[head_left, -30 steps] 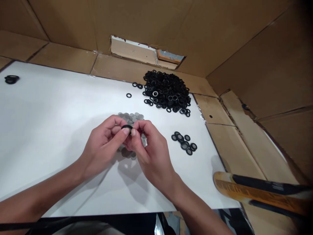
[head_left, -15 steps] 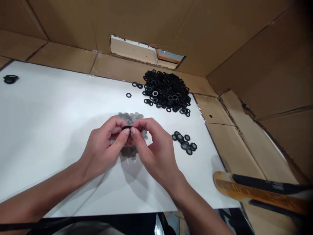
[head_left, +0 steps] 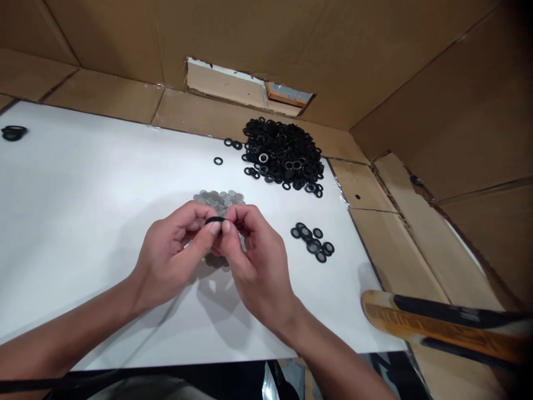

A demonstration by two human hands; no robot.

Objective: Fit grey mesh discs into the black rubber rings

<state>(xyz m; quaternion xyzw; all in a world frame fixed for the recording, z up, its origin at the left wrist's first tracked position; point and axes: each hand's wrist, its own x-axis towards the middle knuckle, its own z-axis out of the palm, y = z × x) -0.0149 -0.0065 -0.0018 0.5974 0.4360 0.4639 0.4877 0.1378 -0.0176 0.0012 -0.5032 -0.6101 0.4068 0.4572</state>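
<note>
Both my hands are together above the middle of the white board, with a black rubber ring (head_left: 214, 220) pinched edge-on between their fingertips. My left hand (head_left: 177, 256) holds it from the left and my right hand (head_left: 258, 261) from the right. Directly beneath and behind my fingers lies a flat heap of grey metal washers (head_left: 219, 200), partly hidden by my hands. Part of the ring is covered by my fingers, so its full shape does not show.
A large heap of black washers (head_left: 283, 153) lies at the back of the white board (head_left: 104, 166). A smaller group of black washers (head_left: 312, 242) sits to the right, and a small black stack (head_left: 13, 133) at far left. Cardboard (head_left: 395, 250) lines the surroundings. A yellow-and-black object (head_left: 437, 328) intrudes at lower right.
My fingers have shifted their grip on the black ring, and my hands sit slightly differently over the grey washers. The washer heaps have not visibly changed; the whole view has shifted only slightly.
</note>
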